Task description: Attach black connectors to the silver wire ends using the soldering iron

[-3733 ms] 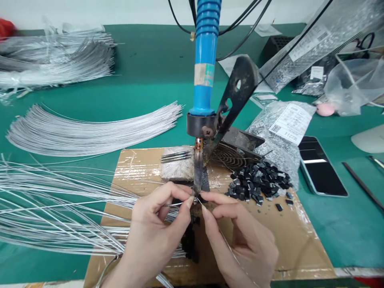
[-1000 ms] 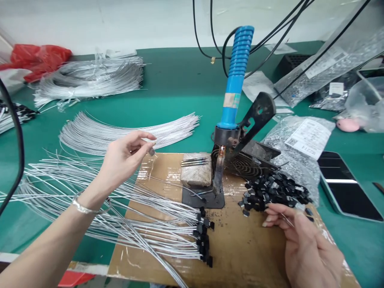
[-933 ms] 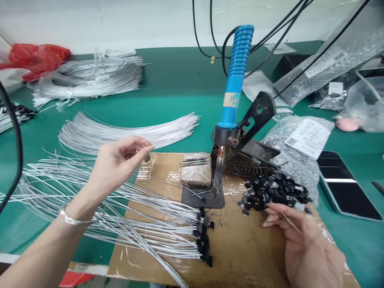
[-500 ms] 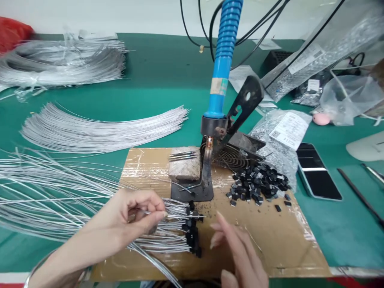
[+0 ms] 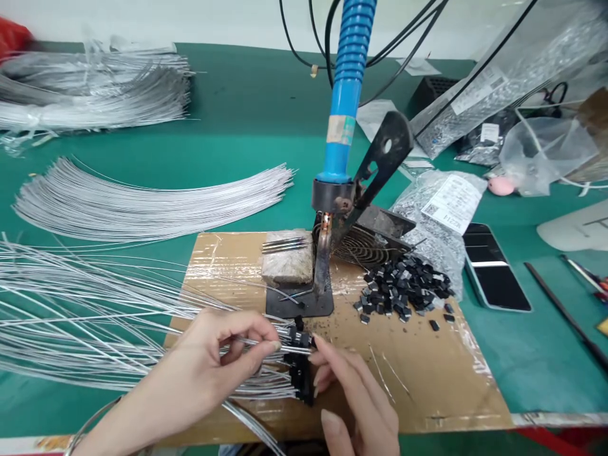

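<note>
My left hand (image 5: 209, 364) pinches a thin silver wire (image 5: 285, 348) between thumb and fingers, held level over the row of finished wires with black end pieces (image 5: 300, 373). My right hand (image 5: 354, 392) comes in from below with its fingers close together, the fingertips touching the wire's free end by the black end pieces; whether it holds a small part I cannot tell. Just beyond stands the blue-handled soldering iron (image 5: 341, 114), tip down onto a dark metal plate (image 5: 299, 303) on the cardboard sheet (image 5: 427, 380). A heap of small black components (image 5: 403, 288) lies to the right.
Loose silver wires (image 5: 71, 304) fan over the left of the green table (image 5: 237, 139), with a curved bundle (image 5: 142, 202) and a further stack (image 5: 95, 95) behind. A sponge block (image 5: 287, 266), foil bags (image 5: 446, 202), a phone (image 5: 496, 266) and black cables (image 5: 403, 38) crowd the right.
My left hand came back from the wire bundles at the left with a single wire, down to the cardboard. My right hand left the black component heap and moved to the wire's end.
</note>
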Available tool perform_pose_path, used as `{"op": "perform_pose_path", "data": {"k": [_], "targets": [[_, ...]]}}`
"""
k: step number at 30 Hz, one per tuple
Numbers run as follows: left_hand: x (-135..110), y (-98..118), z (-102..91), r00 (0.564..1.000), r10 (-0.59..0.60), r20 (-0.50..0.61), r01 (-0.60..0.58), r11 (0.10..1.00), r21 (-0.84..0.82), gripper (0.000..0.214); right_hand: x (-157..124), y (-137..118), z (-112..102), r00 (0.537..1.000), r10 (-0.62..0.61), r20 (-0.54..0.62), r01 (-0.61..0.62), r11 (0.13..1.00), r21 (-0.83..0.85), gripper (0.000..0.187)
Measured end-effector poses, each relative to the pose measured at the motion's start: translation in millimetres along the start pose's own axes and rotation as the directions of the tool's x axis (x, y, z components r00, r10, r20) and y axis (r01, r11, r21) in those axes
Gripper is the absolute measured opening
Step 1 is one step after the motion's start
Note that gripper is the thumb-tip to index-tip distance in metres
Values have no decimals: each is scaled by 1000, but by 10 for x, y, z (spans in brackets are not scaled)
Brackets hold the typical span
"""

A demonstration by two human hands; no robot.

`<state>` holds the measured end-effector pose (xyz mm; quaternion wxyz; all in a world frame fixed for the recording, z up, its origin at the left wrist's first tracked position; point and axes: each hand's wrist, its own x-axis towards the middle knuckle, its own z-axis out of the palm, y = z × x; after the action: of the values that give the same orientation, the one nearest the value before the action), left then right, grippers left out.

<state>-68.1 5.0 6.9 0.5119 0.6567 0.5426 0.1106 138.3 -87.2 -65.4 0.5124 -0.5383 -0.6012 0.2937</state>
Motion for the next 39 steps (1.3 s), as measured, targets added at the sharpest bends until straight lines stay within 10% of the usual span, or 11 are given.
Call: {"op": "perform_pose_path", "data": {"k": [4,10,27,32,39], "targets": [[-19,17,23,999,-19,31,18,1000,17,35,272,-86,-166,972,191,136,-213,963,168,14],[-62,-15,74,999,-10,46,9,1000,18,29,459,-105,-249,913,172,369,-227,967,111,24],[17,253,530,994,80,-69,-76,995,58,25,372,31,-228,974,-11,224,3,999,36,23],[37,190,519,995,29,-96,-39,994,-98,25,408,66,-261,937,348,-34,-335,921,201,38],[98,127,443,994,-50,-102,33,986,-161,30,437,118,-355,830,540,139,-508,628,590,64]]}}
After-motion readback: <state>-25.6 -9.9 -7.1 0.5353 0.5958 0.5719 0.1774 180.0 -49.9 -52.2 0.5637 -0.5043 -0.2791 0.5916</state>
